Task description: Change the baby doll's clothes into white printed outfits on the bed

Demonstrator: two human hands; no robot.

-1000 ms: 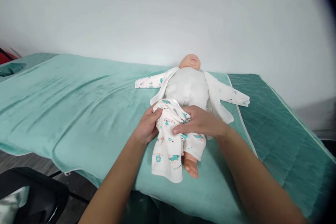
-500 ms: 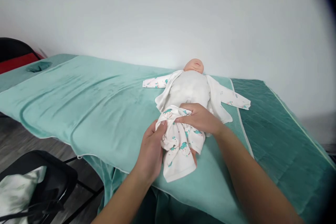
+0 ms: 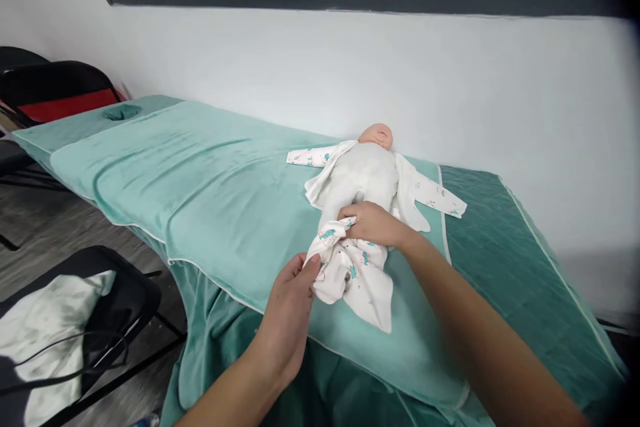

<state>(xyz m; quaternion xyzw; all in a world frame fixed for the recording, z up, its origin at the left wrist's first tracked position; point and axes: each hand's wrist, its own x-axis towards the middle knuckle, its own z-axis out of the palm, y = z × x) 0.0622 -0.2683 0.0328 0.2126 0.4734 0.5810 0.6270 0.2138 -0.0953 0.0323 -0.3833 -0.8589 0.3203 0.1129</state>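
A baby doll lies on its back with its head toward the wall, in an open white jacket with patterned sleeves spread to both sides. Its body and upper legs are pale white. Patterned white baby pants are bunched around the lower legs, and the feet are hidden. My left hand pinches the left edge of the pants between thumb and fingers. Closed on their upper edge is my right hand, lying across the doll's legs with some fingertips hidden in the cloth.
Light green cloth covers the bed, over a darker quilted cover at right. A black chair with a pale cloth and a cable stands at lower left. More chairs are at far left. A wall borders the far side.
The pants have slid lower on the doll's legs, uncovering more of the upper legs. Both hands still grip them. My view has tilted up and shifted left, showing more window and chairs.
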